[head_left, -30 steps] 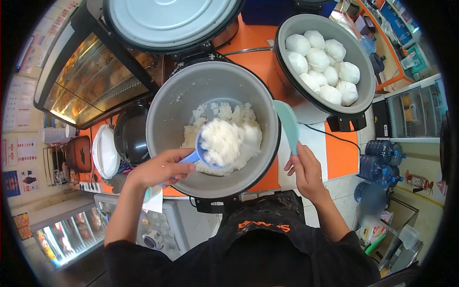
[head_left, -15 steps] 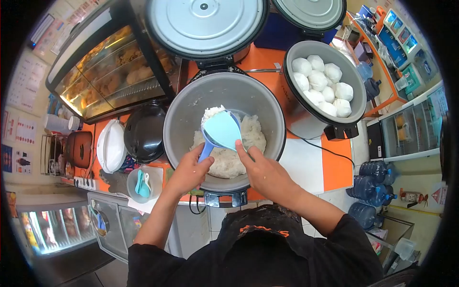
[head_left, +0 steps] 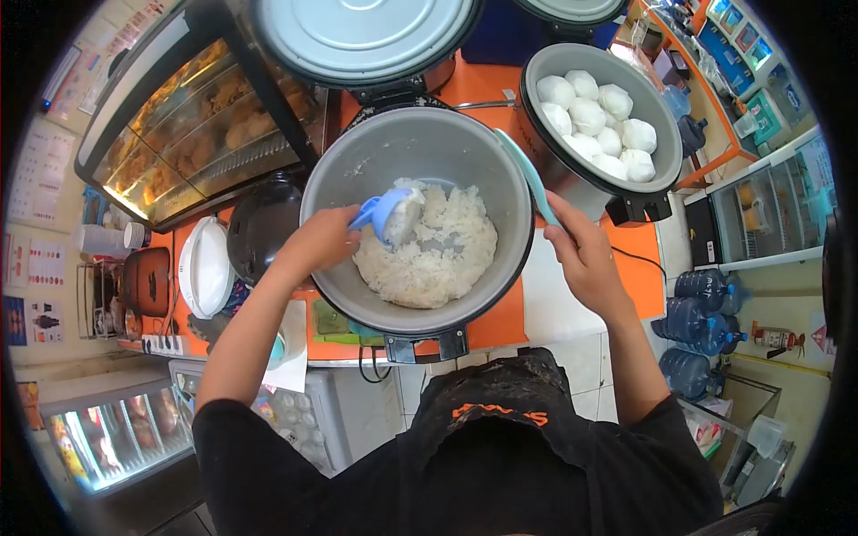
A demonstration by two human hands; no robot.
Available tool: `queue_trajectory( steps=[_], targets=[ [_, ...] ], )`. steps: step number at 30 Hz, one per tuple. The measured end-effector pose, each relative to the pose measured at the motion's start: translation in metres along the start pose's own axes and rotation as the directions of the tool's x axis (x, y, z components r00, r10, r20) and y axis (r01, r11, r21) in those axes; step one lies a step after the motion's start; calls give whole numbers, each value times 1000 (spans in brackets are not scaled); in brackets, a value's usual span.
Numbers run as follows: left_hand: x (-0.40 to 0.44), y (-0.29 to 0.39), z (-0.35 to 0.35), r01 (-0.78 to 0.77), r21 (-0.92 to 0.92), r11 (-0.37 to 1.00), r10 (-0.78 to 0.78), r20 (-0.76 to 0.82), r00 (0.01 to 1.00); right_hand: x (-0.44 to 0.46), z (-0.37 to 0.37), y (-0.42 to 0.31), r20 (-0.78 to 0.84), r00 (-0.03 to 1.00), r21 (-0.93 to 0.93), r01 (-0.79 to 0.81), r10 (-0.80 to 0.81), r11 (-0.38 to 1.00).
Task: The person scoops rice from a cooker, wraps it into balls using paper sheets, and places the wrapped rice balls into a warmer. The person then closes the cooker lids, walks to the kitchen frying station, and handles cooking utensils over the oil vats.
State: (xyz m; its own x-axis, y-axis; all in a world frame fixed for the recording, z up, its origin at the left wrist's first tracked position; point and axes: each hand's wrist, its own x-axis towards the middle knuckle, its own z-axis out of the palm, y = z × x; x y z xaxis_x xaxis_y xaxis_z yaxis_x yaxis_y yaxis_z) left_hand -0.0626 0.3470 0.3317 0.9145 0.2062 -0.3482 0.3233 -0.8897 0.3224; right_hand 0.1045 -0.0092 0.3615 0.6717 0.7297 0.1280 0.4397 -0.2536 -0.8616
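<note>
Cooked white rice (head_left: 447, 263) lies in the bottom of a large grey rice cooker pot (head_left: 344, 179) in front of me. My left hand (head_left: 322, 241) is closed around the handle of a blue scoop (head_left: 382, 213), which is tilted on its side just above the rice. Some white rice shows at the scoop's mouth. My right hand (head_left: 585, 259) grips a pale turquoise rice paddle (head_left: 534, 183). Its blade is at the right rim of the pot, seen nearly edge-on.
To the right stands another pot (head_left: 581, 161) with several white wrapped balls (head_left: 588, 116). A lidded cooker (head_left: 366, 36) is behind. At left are a glass display case (head_left: 197, 134) of fried food, a black rounded lid (head_left: 266, 228) and a white oval container (head_left: 207, 268).
The paddle has left the top of the scoop and moved right to the pot's rim. My left hand has moved left and up, turning the scoop onto its side. The camera view has shifted slightly.
</note>
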Motion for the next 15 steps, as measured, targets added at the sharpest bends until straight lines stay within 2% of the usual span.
queue_trajectory(
  steps=[1, 3, 6, 10, 13, 15],
  targets=[
    [13, -10, 19, -51, 126, 991, 52, -5, 999, -8, 2, 5, -26, 999, 31, -21, 22, 999],
    [29, 8, 46, -3, 215, 977, -19, 101, 995, -28, 14, 27, -56, 994, 86, -86, 91, 993],
    [37, 47, 91, 15, 254, 967, -47, 121, 992, -59, 29, 55, -71, 974, 153, -204, 216, 967],
    [38, 83, 90, -100, 286, 953, 28, 245, 969, -88, 37, 68, -95, 967, 223, -213, 238, 951],
    [39, 100, 68, -212, 270, 939, 80, 430, 899, -98, 37, 76, -114, 956, 264, -232, 269, 936],
    [41, 101, 70, -230, 277, 933, 81, 461, 884, -98, 36, 75, -113, 943, 317, -265, 314, 911]
  ],
)
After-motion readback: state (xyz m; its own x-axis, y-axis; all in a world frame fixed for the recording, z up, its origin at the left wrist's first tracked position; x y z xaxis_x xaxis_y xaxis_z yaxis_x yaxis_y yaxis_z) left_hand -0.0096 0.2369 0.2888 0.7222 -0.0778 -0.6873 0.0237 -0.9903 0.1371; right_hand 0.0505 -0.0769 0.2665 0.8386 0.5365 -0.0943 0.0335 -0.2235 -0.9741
